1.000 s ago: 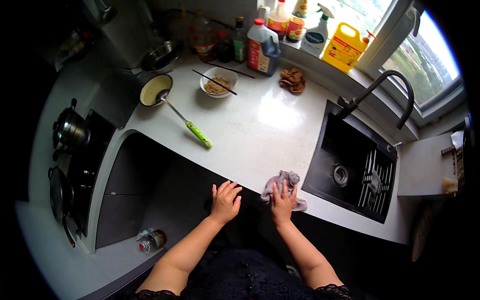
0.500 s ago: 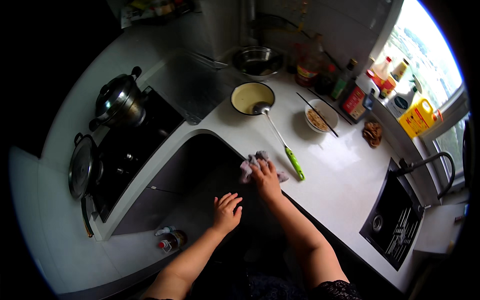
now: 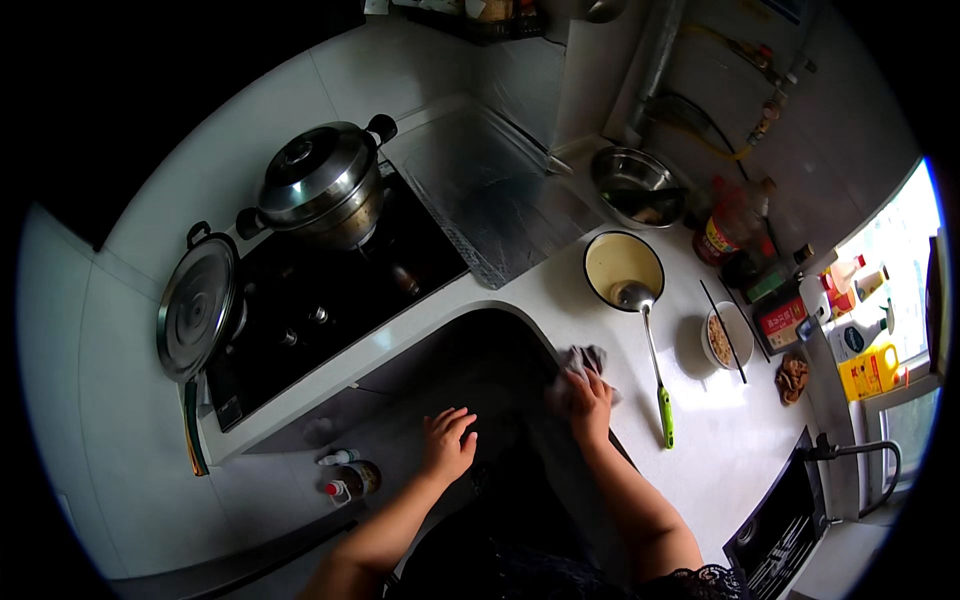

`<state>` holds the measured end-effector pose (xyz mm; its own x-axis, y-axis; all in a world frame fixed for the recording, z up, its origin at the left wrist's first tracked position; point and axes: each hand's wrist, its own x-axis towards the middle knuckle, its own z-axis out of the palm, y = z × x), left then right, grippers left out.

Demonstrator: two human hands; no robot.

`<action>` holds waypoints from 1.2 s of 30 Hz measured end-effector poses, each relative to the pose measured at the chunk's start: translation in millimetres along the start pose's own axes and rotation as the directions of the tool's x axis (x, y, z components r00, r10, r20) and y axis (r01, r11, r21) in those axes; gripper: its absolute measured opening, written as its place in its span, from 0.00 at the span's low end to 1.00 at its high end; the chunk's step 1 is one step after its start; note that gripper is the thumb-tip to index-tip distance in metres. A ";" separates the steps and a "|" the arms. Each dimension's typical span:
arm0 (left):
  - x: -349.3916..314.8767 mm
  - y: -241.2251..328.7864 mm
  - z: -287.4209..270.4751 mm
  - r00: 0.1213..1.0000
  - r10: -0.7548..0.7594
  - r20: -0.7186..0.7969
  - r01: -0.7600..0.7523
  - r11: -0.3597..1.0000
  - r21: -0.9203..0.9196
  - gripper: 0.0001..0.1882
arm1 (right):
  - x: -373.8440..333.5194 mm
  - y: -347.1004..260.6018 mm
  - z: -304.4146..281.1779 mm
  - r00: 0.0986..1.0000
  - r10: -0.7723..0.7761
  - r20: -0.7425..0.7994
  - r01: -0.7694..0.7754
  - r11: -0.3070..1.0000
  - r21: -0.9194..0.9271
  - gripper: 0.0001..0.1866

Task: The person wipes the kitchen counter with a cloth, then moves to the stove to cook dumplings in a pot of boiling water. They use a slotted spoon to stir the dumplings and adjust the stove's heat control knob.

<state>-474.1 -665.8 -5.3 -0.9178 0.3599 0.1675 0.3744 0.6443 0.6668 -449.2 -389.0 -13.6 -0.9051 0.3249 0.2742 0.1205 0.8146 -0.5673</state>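
A crumpled greyish cloth (image 3: pixel 588 362) lies at the front edge of the white counter (image 3: pixel 640 480), in the grip of my right hand (image 3: pixel 585 408). My left hand (image 3: pixel 449 446) hovers over the dark space before the counter, fingers apart and holding nothing. Beyond the cloth stands a cream bowl with a dark rim (image 3: pixel 610 262). A metal ladle (image 3: pixel 652 345) with a green handle leans on that bowl, its handle end on the counter. Right of it is a white bowl (image 3: pixel 738 322) with light brown bits inside and chopsticks (image 3: pixel 722 330) across its top.
Left, a lidded steel pot (image 3: pixel 318 190) and a round lid (image 3: pixel 198 315) stand at the black stove (image 3: pixel 270 370). Bottles (image 3: pixel 780 320), a steel basin (image 3: pixel 628 165) and a brown rag (image 3: pixel 791 379) line the back and right. A black sink (image 3: pixel 785 530) sits lower right; bottles (image 3: pixel 352 482) stand low left.
My view has turned left, so the stove and pot show more fully. My right hand still holds the cloth at the counter edge; my left hand stays open.
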 end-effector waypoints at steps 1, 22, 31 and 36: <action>5.9 -0.4 -4.7 1.000 -0.015 0.002 0.015 1.000 0.001 0.17 | 22.9 -9.5 7.7 1.000 -0.025 -0.006 0.025 0.999 0.044 0.22; 203.8 25.8 -27.3 1.000 0.019 0.018 -0.020 0.999 0.041 0.17 | 221.4 -23.5 123.0 0.999 0.034 -0.043 -0.030 0.995 0.093 0.22; 197.5 -2.7 -57.4 1.000 -0.018 0.022 0.017 0.999 0.045 0.18 | 234.4 -63.7 97.5 0.950 -0.004 0.313 0.111 0.939 -0.325 0.21; 221.0 -12.4 -142.4 0.984 0.058 -0.168 -0.054 0.998 0.032 0.21 | 207.0 -111.2 55.2 0.952 -0.269 0.147 0.280 0.958 -0.059 0.10</action>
<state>-700.4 -690.3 126.9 -0.9036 0.2784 0.3256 0.4270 0.6457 0.6330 -672.4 -438.8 63.4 -0.9537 0.0195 0.3000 -0.1140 0.9000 -0.4207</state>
